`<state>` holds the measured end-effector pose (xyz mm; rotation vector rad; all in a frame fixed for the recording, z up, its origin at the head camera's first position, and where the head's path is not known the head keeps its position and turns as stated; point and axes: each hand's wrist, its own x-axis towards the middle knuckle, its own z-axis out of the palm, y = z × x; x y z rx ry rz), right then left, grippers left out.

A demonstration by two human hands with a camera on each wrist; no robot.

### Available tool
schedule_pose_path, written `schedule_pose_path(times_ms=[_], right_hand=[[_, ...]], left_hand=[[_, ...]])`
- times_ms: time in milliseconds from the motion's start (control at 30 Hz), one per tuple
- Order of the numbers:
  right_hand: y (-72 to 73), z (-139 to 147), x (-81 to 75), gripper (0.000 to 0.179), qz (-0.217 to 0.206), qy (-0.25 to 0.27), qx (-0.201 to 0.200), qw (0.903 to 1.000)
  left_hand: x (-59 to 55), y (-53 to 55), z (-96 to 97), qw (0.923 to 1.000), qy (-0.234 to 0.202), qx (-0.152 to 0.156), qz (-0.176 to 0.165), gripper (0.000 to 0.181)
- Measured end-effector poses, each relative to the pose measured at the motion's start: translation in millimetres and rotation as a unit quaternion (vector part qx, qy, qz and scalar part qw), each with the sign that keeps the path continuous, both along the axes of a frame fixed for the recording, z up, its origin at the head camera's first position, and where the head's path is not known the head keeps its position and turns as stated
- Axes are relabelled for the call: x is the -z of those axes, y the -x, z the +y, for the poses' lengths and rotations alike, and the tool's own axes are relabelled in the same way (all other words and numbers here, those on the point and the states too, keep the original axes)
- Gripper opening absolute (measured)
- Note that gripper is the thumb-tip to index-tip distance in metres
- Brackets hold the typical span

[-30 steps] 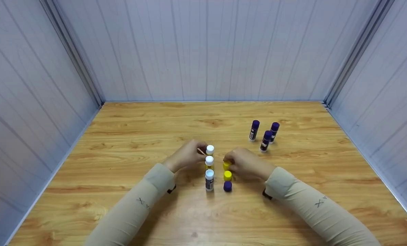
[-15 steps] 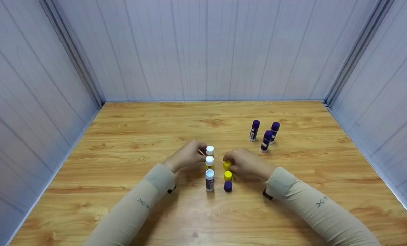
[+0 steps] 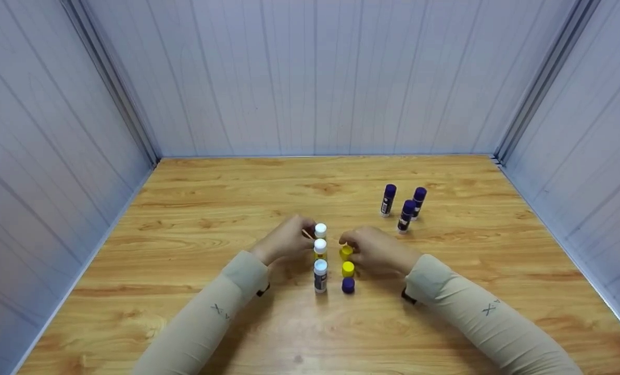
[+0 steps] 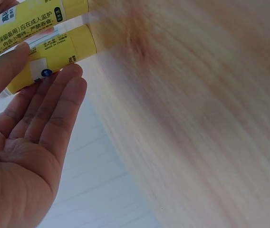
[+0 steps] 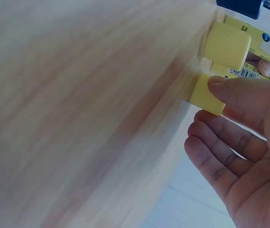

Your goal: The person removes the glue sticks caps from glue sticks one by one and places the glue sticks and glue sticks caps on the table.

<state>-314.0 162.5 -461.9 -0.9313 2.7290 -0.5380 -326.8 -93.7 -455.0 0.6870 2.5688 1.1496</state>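
My left hand holds the farthest of three uncapped glue sticks standing in a row, a yellow glue stick with a white top, between thumb and fingers. Just beside it is a second yellow glue stick. Nearest me in the row stands a dark-labelled glue stick. To the right, my right hand pinches the farthest yellow cap between thumb and fingers, down at the table. Another yellow cap and a dark purple cap sit nearer me in line with it.
Three capped purple glue sticks stand upright at the back right: one on the left, one in front and one behind it. Pale panel walls enclose the wooden table at the back and both sides.
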Motion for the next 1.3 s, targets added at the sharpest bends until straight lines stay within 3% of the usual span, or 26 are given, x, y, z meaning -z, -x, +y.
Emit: schedule_pose_path(times_ms=[133,300,500,733,1000,1300], right_hand=[[1.4,4,-8.7,0.038,0.015,-0.013,-0.010,0.9998],[4.7,15,-30.6,0.040,0.049,-0.024,-0.007,0.9985],[8.9,36,-54.2,0.042,0.072,-0.012,0.053,0.9959],[13.3,62,-71.1,0.041,0.113,0.012,0.106,0.9879],[19.7,86,-73.1,0.047,0.109,-0.017,0.169,0.9794],[28.9,96,-58.1,0.054,0.099,-0.041,0.181,0.9776]], left_hand=[[-0.8,-0.7,1.6,1.0000,0.003,0.000,0.002,0.008],[-1.5,-1.8,2.1,0.9999,0.011,-0.009,-0.002,0.010],[0.4,-1.6,1.1,0.9999,0.006,-0.011,-0.005,0.011],[-0.7,-1.3,1.0,1.0000,0.001,-0.007,-0.004,0.009],[-1.6,-1.1,0.6,0.9998,0.015,-0.010,0.001,0.010],[-1.7,-1.7,0.3,1.0000,0.007,-0.003,-0.002,0.010]])
